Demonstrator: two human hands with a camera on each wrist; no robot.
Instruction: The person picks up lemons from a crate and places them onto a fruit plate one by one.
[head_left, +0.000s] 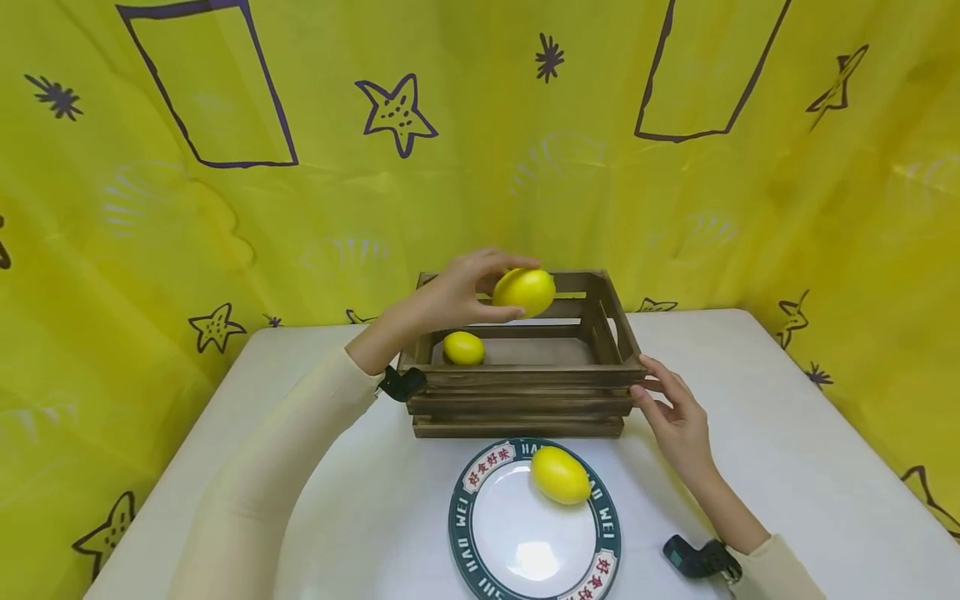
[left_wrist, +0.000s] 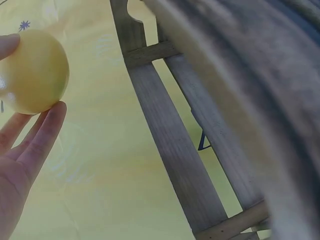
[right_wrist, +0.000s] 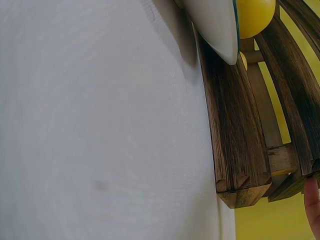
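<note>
While my left hand (head_left: 457,290) pinches a lemon (head_left: 523,292) between thumb and fingers, raised toward the 12 o'clock side of the wooden crate (head_left: 517,379), my right hand (head_left: 682,425) touches that crate at its 4 o'clock corner, thumb and fingers a little apart; whether they grip the wood or only rest on it I cannot tell. My left wrist view shows that lemon apart from the crate. A second lemon (head_left: 463,348) lies inside the crate, toward 9 o'clock. At the crate's 6 o'clock, nearer me, a green-rimmed plate (head_left: 517,525) sits on the white table (head_left: 360,517), a third lemon (head_left: 561,475) on it at about 1 o'clock. Past the table's 12 o'clock edge hangs a yellow cloth (head_left: 465,200) printed with dark stars
</note>
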